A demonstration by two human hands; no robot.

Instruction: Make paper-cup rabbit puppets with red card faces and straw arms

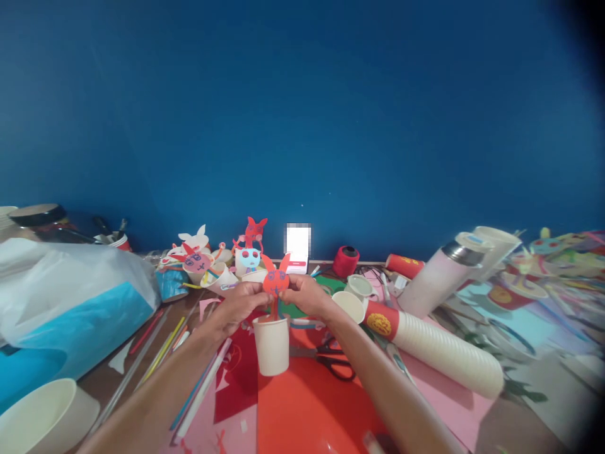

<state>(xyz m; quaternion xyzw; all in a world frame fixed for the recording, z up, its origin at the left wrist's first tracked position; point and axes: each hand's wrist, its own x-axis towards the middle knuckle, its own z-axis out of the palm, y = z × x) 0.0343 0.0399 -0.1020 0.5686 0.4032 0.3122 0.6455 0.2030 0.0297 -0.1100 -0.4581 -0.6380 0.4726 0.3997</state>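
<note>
A red-orange paper rabbit head (276,282) with long ears and a drawn face is held upright between both hands. My left hand (244,302) pinches its left edge, with fingers closed. On the opposite edge, my right hand (306,295) is closed in a similar pinch. Beneath the head, a reddish strip (275,309) runs down to the mouth of a white paper cup (273,348). Whether the strip is fixed inside the cup cannot be seen. The cup is upright over red paper (307,397).
Black-handled scissors (341,366) lie right of the cup. A long stack of paper cups (449,353) lies on its side, near a thermos (439,271). Finished paper figures (196,260) stand behind on the left. A plastic bag (94,290) and a white bowl (47,416) are far left.
</note>
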